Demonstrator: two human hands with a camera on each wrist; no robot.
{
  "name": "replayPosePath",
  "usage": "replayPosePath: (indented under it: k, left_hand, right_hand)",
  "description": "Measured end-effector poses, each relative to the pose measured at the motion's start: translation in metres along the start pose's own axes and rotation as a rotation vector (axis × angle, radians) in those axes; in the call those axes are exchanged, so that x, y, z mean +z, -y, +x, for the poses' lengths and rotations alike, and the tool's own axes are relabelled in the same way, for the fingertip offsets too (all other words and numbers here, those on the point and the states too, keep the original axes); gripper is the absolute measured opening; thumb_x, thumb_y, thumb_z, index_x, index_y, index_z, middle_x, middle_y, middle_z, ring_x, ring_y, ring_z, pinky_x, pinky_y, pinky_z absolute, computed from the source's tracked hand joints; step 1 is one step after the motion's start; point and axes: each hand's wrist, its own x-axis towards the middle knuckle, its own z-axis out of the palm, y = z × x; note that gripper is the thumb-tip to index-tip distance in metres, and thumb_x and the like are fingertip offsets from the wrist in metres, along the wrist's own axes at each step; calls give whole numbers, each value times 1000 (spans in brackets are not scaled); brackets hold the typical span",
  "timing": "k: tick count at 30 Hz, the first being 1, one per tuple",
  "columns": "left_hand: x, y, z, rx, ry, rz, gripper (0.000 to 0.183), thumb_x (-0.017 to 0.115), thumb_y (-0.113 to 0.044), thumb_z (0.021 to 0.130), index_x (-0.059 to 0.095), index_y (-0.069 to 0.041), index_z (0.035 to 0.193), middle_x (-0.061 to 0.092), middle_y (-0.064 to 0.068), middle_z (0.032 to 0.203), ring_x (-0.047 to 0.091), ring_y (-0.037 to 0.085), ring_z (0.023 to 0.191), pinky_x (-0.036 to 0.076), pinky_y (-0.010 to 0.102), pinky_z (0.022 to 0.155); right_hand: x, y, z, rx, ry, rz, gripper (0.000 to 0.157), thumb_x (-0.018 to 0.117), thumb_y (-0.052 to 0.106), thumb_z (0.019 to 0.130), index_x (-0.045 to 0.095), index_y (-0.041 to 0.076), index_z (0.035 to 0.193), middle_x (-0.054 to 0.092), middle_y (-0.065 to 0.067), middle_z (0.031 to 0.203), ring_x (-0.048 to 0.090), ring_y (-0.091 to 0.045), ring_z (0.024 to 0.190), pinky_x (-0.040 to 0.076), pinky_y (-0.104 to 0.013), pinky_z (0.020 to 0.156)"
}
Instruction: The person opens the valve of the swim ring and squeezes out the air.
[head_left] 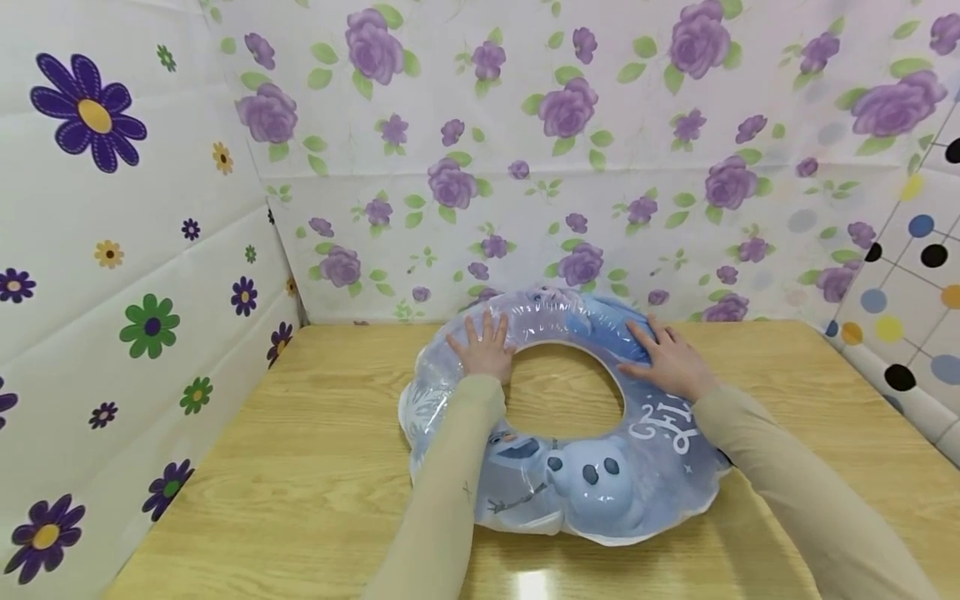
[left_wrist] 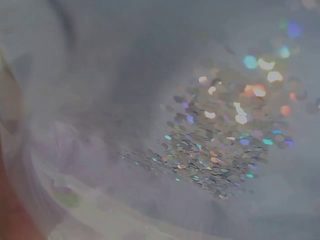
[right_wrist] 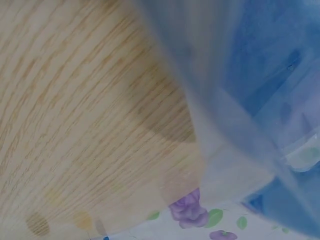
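Two light tan sleeves come closest, one on the left arm (head_left: 442,500) and one on the right arm (head_left: 810,492). Out of them come two bare hands. The left hand (head_left: 483,348) has its fingers spread out and lies on top of one puffy swim ring (head_left: 675,483), on the left side of the hole. The right hand (head_left: 671,362) has its fingers stretched out too, and it rests on the right side of the ring. Neither hand is curled around anything.

The swim ring is pale purple and blue and shiny. It has one big hole, one snowman (head_left: 592,492) with three dark buttons, and curly white letters (head_left: 671,425). Up close, by the left wrist, lots of glitter bits (left_wrist: 215,155) sparkle, too many to count.

The ring is on one wooden table (head_left: 315,467), near the back. Wood shows through the hole. Around the table are three patterned sheets: purple roses (head_left: 450,183) behind, daisies (head_left: 93,117) at left, colored dots (head_left: 952,296) at right.
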Motion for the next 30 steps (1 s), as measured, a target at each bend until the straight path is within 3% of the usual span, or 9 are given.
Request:
replayPosePath:
  k: [9,21,30]
  left_hand:
    - [-1,-2,1,-23,56,39,61,26,-50,95,-4,-30,145,-5,1,150,-5,34,132,4,63,95]
    - [4,0,0,10,43,-8,62,30,-49,95,3,-26,147,0,4,150,2,35,132,5,62,96]
    - [-3,-4,-2,17,59,-3,61,32,-47,95,6,-26,147,3,5,150,4,35,132,6,62,96]
  right_hand:
    - [-2,1,0,8,52,-8,85,49,60,83,21,9,145,12,-29,142,16,-51,123,22,-65,89]
    - [-4,2,0,-5,93,5,81,51,56,84,24,7,143,14,-30,142,16,-52,123,22,-65,89]
    - [-9,2,1,-14,111,0,79,52,54,85,28,4,142,18,-31,140,18,-54,121,22,-65,90]
